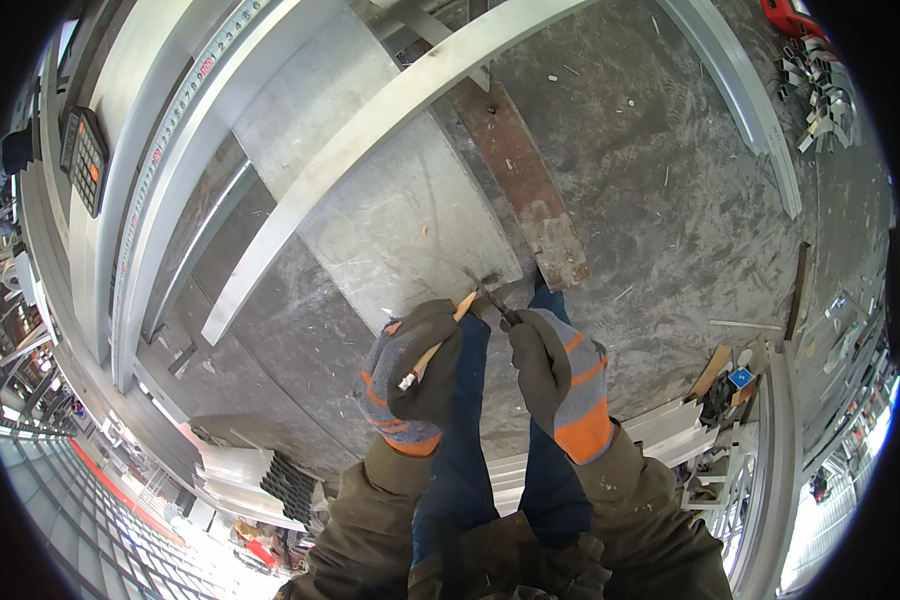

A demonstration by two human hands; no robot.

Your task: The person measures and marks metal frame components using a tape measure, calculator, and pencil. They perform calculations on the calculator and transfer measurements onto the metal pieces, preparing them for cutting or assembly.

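**Sharpening a pencil over the shop floor**

My left hand (410, 375), in a grey and orange work glove, is closed around a wooden pencil (436, 347), its tip pointing up and away from me. My right hand (560, 375), gloved the same, is clenched on a small dark blade (490, 297) whose point meets the pencil's tip, just above my blue-trousered knees. No container sits near my hands.

Directly beyond the pencil tip lies a flat sheet of grey metal (390, 200), its near corner almost under the blade. A long aluminium profile (370, 140) crosses it diagonally, and a rusty brown steel strip (525, 185) runs beside it, ending near my right knee. To the right the scuffed concrete floor (670, 200) is open, bounded by another pale profile (755, 110) along its far edge.

On my left a long bench rail with a measuring tape (175, 120) runs away from me, with a calculator (85, 158) resting beside it. Stacked aluminium sections (240, 470) lie low on the left, offcuts and scraps (720, 385) low on the right, and small metal brackets (820, 95) are heaped at the far right.
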